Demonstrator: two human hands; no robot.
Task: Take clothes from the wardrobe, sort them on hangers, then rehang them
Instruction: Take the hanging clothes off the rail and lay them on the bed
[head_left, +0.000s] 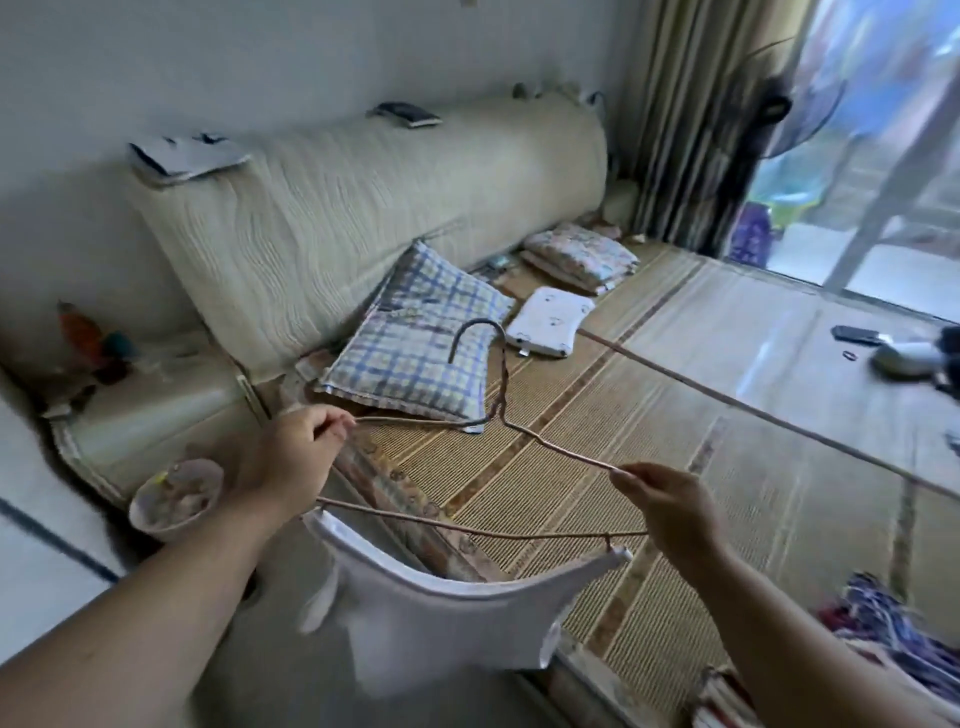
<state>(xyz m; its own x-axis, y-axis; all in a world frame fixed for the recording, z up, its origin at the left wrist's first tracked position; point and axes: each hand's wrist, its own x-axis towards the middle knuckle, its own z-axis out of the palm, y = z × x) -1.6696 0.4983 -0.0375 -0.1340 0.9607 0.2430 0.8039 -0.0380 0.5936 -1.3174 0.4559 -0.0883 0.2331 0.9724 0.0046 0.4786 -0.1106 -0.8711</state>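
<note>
While the left grip (296, 452) and the right grip (670, 506) held it above the near edge of the bed, the wire hanger (503, 384) carried a white garment (436, 623).

The left grip was clamped on the hanger's left shoulder, thumb and fingers pinching the wire. The right grip was clamped on the right shoulder end, fingers curled about it. The hanger lay nearly flat, its hook pointing away from the person toward the plaid pillow (415, 343). The garment hung from the lower bar, attached near both ends and sagging between them. The fastenings were possibly clips, but blur hid them. Below the hanger lay the woven mat (675, 415) of the bed. The pillow rested at the foot of the padded headboard (363, 208), with a flat white item (550, 322) just beside it. A bowl (176, 499) stood near the left forearm.
</note>
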